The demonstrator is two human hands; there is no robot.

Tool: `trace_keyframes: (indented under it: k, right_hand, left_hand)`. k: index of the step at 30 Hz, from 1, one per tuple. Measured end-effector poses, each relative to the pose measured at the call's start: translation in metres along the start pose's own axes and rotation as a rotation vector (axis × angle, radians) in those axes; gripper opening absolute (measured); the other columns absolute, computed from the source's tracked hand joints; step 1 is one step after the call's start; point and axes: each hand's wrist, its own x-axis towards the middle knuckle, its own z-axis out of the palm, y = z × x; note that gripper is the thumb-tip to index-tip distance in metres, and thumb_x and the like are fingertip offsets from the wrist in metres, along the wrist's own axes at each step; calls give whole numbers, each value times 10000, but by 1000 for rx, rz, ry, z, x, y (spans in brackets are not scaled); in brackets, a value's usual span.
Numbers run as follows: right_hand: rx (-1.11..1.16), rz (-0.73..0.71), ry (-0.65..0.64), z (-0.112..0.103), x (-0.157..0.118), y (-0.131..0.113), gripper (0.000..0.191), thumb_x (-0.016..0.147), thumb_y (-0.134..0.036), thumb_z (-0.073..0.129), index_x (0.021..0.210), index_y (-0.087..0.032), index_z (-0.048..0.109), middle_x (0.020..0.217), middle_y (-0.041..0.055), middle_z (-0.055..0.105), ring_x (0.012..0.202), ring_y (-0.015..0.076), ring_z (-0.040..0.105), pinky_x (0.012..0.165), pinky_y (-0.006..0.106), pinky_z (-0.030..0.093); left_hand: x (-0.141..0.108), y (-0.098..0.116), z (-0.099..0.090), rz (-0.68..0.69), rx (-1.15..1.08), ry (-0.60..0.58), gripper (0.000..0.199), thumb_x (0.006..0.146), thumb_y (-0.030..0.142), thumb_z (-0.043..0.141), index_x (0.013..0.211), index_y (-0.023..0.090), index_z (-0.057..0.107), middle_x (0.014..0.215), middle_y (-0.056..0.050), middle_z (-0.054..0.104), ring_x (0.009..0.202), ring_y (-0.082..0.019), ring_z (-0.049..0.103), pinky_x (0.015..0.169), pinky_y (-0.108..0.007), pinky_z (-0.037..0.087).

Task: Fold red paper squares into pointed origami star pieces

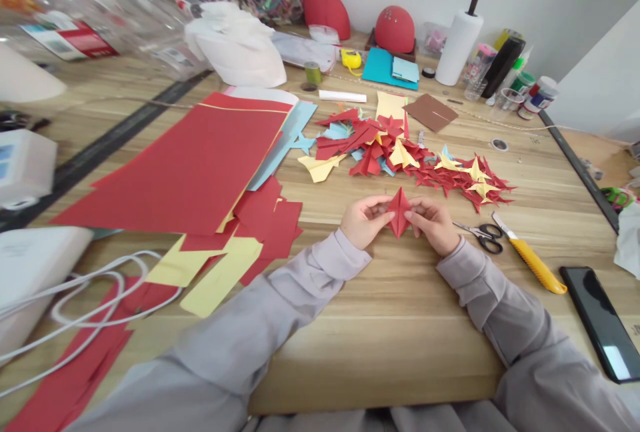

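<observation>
A small folded red paper (399,209), diamond-shaped with creases down its middle, is held upright just above the table. My left hand (364,220) pinches its left edge between thumb and fingers. On the opposite edge, my right hand (434,222) grips it the same way. Beyond the hands lies a pile of folded red, yellow and blue paper pieces (367,155). To its right, several red and yellow paper stars (480,182) are heaped together. Black-handled scissors (487,237) lie close to my right wrist, with a yellow utility knife (535,264) beside them.
Large red paper sheets (200,165) and yellow offcuts (220,279) cover the left side. White cables (120,285) loop at the lower left. A phone (600,322) lies at the right. Along the back stand a white bag (240,52), a tape measure (351,59) and bottles (537,95).
</observation>
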Motion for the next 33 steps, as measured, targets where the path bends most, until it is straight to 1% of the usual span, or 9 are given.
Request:
trace_keyframes:
  k: [4, 7, 11, 13, 16, 21, 27, 31, 33]
  right_hand:
    - [31, -51, -5, -1, 0, 2, 308, 712, -330, 684, 948, -191, 543, 608, -67, 574, 357, 37, 435, 335, 167, 343]
    - [27, -70, -6, -2, 1, 3, 266, 722, -329, 677, 907, -197, 540, 610, -63, 578, 358, 37, 433, 335, 167, 341]
    - [4, -69, -2, -1, 0, 3, 222, 724, -353, 671, 810, -180, 561, 581, -56, 560, 362, 39, 434, 343, 175, 342]
    - [1, -74, 5, -1, 0, 1, 220, 724, -357, 669, 800, -176, 572, 578, -53, 559, 365, 42, 438, 350, 181, 346]
    - [-14, -70, 10, -1, -1, -1, 213, 735, -364, 653, 791, -171, 582, 555, -50, 558, 372, 55, 457, 369, 193, 362]
    - [16, -37, 34, -1, 0, -3, 302, 737, -394, 650, 932, -193, 538, 538, -71, 561, 361, 70, 465, 364, 193, 332]
    - [-157, -9, -36, 1, 0, -3, 337, 762, -477, 603, 678, -156, 546, 436, -55, 512, 352, 54, 414, 381, 189, 300]
    - [-146, -15, -55, 0, -1, -4, 352, 762, -492, 599, 661, -158, 555, 467, -42, 537, 378, 59, 426, 400, 196, 310]
    - [-128, -12, -64, -1, -2, -4, 343, 771, -483, 594, 668, -157, 565, 470, -39, 538, 390, 63, 433, 412, 199, 320]
  left_hand:
    - [2, 2, -1, 93, 87, 57, 240, 584, 207, 736, 818, 157, 730, 774, -37, 659, 644, -117, 564, 610, -261, 482]
    - [2, 3, -3, 118, 84, 50, 191, 591, 193, 727, 781, 185, 741, 817, -35, 650, 741, -140, 586, 677, -270, 487]
    - [2, 4, -6, 128, 52, -42, 113, 665, 203, 647, 718, 199, 747, 840, -53, 664, 878, -190, 603, 782, -306, 485]
    - [2, 5, -6, 126, 55, -51, 119, 689, 232, 633, 708, 194, 744, 821, -57, 671, 867, -193, 609, 771, -310, 490]
    - [1, 7, -3, 105, 100, -26, 93, 644, 251, 699, 684, 173, 730, 788, -54, 678, 778, -172, 613, 700, -292, 501]
    - [0, 9, 0, 82, 103, -25, 171, 563, 218, 756, 715, 151, 717, 773, -46, 689, 637, -125, 597, 596, -259, 509]
    - [0, 8, 0, 26, 53, -20, 277, 537, 242, 781, 783, 138, 709, 727, -42, 705, 620, -137, 623, 615, -273, 534]
    - [1, 9, -1, -27, 30, -18, 440, 553, 258, 782, 961, 131, 676, 675, -21, 695, 593, -131, 625, 621, -271, 528]
    - [1, 10, -2, -50, 29, -21, 434, 560, 262, 780, 958, 126, 674, 648, -17, 688, 583, -130, 625, 624, -268, 523]
